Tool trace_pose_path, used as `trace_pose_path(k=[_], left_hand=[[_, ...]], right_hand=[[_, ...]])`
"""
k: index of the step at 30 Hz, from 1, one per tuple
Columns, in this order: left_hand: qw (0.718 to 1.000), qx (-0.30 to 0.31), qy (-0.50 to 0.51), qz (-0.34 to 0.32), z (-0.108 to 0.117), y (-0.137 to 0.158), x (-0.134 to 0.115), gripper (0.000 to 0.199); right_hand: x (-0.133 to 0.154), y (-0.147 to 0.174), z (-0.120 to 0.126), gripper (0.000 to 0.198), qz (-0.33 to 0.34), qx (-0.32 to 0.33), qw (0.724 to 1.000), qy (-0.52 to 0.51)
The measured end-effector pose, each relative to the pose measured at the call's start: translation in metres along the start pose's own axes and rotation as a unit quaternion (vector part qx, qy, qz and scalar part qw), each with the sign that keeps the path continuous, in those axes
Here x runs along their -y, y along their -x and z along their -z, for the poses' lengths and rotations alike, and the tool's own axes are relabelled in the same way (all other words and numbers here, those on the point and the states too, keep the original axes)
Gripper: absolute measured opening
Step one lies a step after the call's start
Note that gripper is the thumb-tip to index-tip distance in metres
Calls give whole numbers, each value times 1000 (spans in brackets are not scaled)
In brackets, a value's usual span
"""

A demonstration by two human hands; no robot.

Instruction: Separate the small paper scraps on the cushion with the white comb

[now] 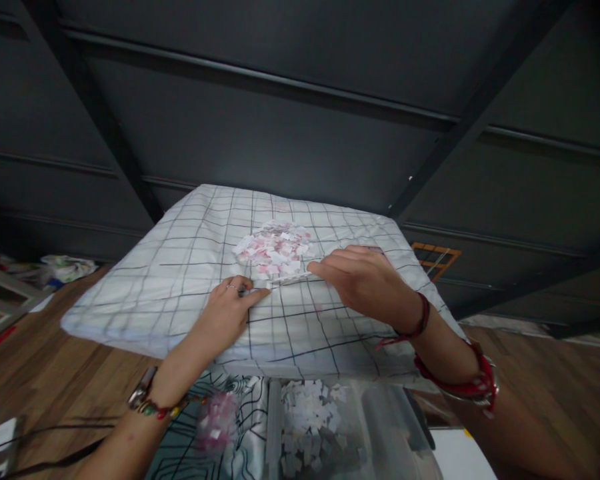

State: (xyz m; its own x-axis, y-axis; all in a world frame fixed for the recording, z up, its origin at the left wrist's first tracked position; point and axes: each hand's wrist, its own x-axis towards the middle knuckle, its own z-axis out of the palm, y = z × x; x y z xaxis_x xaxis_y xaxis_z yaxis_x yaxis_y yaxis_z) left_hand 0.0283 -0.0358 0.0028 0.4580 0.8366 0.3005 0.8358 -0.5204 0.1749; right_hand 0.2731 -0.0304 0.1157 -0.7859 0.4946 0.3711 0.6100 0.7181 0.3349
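Note:
A heap of pink and white paper scraps [275,245] lies in front of me on a white cushioned surface with a black grid pattern [180,287]. It seems to be inside a clear plastic bag [290,277], whose near edge shows as a pale strip. My left hand [230,307] rests with curled fingers, the thumb on the left end of that strip. At its right end, my right hand [363,280] is closed, thumb and forefinger pinching the strip. A small pinkish thing [377,252] shows behind the right knuckles; I cannot make out what it is.
Below the near edge stands a clear plastic bin [275,433] with white paper scraps [313,417]. Left of it lies a pink plastic packet [217,423] on patterned cloth. A dark panelled wall [270,133] rises behind. A power strip [3,443] lies at lower left.

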Motion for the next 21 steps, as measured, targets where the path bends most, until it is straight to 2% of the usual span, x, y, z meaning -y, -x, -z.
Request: trace_pose_path(k=[9, 21], left_hand=[[999, -37, -9, -27, -4, 1, 3, 56], [1000, -22, 5, -12, -3, 1, 2, 53]], right_hand=[[0, -1, 0, 29, 7, -8, 1000, 2], [1, -3, 0, 28, 5, -8, 1000, 6]])
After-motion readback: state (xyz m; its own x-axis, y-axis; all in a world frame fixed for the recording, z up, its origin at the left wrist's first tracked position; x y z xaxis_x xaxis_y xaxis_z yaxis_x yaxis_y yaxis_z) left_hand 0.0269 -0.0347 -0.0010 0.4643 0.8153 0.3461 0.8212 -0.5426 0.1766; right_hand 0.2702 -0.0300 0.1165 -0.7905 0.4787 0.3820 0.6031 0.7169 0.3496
